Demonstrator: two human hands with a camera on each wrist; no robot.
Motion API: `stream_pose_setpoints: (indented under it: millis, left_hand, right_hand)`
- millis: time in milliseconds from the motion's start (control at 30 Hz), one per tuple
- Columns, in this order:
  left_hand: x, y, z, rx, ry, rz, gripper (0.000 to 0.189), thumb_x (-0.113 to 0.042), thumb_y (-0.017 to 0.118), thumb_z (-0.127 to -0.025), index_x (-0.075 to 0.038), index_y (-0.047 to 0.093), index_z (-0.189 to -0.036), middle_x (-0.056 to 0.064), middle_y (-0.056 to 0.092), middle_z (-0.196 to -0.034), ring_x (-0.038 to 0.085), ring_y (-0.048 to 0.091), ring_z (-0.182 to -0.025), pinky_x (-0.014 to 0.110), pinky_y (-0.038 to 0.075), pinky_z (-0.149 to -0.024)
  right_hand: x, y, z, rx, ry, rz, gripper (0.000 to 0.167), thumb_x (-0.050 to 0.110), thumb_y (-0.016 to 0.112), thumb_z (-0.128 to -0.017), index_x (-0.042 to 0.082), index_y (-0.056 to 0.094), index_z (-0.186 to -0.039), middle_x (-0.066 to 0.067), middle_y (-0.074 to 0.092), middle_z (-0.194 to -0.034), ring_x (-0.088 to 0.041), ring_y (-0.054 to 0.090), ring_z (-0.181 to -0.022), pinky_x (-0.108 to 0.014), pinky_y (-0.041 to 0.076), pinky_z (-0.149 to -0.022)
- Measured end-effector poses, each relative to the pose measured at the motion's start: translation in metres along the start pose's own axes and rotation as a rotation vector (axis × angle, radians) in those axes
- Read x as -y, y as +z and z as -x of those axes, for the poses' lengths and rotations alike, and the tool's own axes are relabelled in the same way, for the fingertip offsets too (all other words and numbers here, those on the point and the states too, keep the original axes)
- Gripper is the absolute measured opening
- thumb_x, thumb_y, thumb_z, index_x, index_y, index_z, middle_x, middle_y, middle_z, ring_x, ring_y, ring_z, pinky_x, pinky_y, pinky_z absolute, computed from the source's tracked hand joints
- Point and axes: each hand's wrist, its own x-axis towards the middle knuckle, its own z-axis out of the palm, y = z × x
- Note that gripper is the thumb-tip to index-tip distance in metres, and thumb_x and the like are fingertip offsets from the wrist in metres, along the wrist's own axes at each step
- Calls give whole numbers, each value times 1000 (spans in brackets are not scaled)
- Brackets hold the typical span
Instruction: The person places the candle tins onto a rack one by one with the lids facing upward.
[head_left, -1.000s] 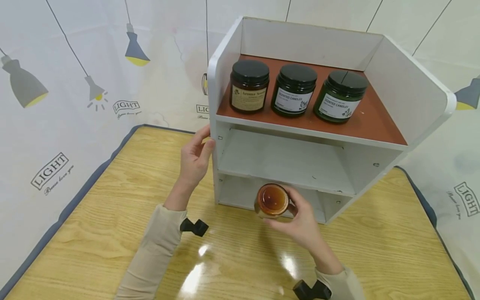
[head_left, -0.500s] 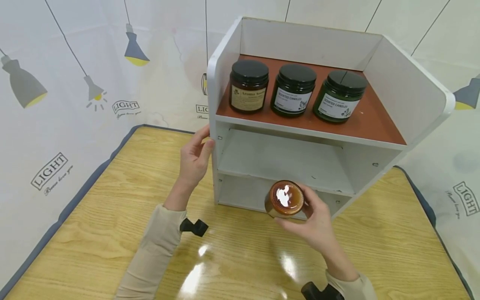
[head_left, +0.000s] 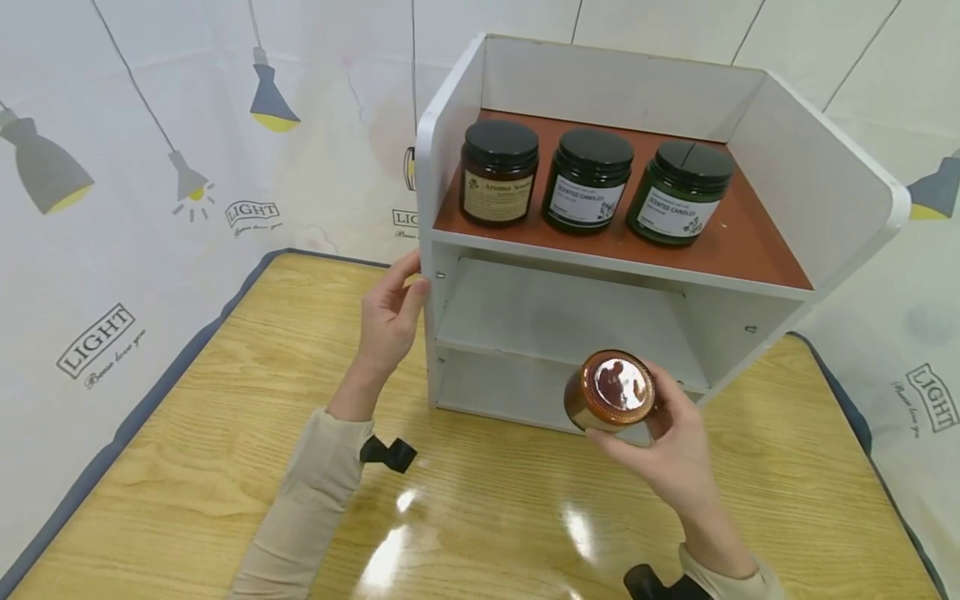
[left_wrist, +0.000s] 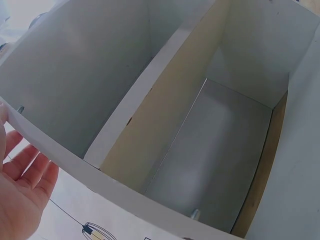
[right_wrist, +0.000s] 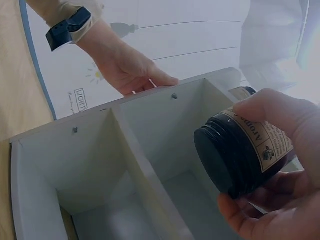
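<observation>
My right hand (head_left: 678, 450) grips an amber candle jar (head_left: 607, 392) in front of the lower shelves, thumb on one side and fingers on the other. Tilted, the jar turns its shiny glass base up toward the head view. Its black lid (right_wrist: 215, 160) and tan "Aroma" label show in the right wrist view. My left hand (head_left: 386, 321) rests against the outer left side of the white shelf unit (head_left: 431, 333), its fingers fairly straight along the panel. On the red-brown top shelf stand a dark amber jar (head_left: 498, 173) and two green jars (head_left: 587, 180), (head_left: 681, 193), all black-lidded.
The unit's white middle shelf (head_left: 555, 312) and bottom compartment (head_left: 495, 387) face me. Raised side panels (head_left: 825, 167) and a back wall (head_left: 622, 83) edge the top. The glossy wooden table (head_left: 480, 517) lies beneath, and a lamp-printed cloth (head_left: 330, 125) hangs behind.
My right hand has carried the amber candle jar rightward, slightly up and away from the bottom compartment. My left hand and the three jars on top have stayed put.
</observation>
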Motion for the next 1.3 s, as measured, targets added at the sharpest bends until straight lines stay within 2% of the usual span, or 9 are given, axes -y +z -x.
stream_pose_setpoints:
  millis: [200, 533, 667, 867, 1100, 1300]
  left_hand:
    - [1, 1, 0, -1, 1, -6, 59, -35, 54, -93, 14, 48, -125, -10, 58, -117, 14, 52, -103, 25, 49, -82]
    - [0, 1, -1, -1, 3, 4, 58, -34, 54, -93, 14, 48, -125, -8, 58, -119, 15, 52, -105, 26, 49, -83]
    - [0, 1, -1, -5, 6, 3, 58, -33, 55, -93, 15, 48, -125, -9, 58, -118, 14, 52, -105, 25, 48, -83]
    - [0, 1, 0, -6, 5, 2, 57, -32, 54, -93, 15, 47, -125, -10, 58, -118, 13, 52, -105, 25, 48, -83]
    - [-2, 0, 0, -13, -7, 4, 49, -24, 54, -95, 14, 48, -125, -9, 58, -118, 14, 52, -106, 25, 48, -84]
    - [-2, -1, 0, 1, -3, -7, 55, -31, 53, -94, 14, 47, -126, -9, 57, -120, 15, 52, -107, 26, 48, -85]
  right_hand:
    - [6, -10, -1, -27, -37, -65, 72, -31, 68, -54, -11, 51, -121, -9, 59, -113, -14, 59, -100, -18, 46, -86]
    - [18, -24, -4, -103, -22, -141, 76, -37, 61, -53, -7, 52, -123, -10, 57, -115, -15, 57, -102, -18, 45, -89]
    - [21, -28, -6, -102, -58, -173, 78, -39, 59, -51, -9, 51, -123, -13, 55, -115, -17, 56, -103, -19, 45, -89]
    - [27, -35, -10, -114, -93, -183, 80, -40, 57, -48, -10, 51, -122, -14, 55, -116, -19, 56, -104, -20, 45, -90]
    - [38, -44, -16, -141, -140, -186, 74, -38, 58, -50, -15, 50, -120, -16, 57, -113, -21, 57, -102, -22, 47, -88]
    - [46, -52, -19, -186, -138, -188, 74, -39, 55, -51, -17, 49, -121, -18, 56, -113, -23, 57, -101, -21, 46, -89]
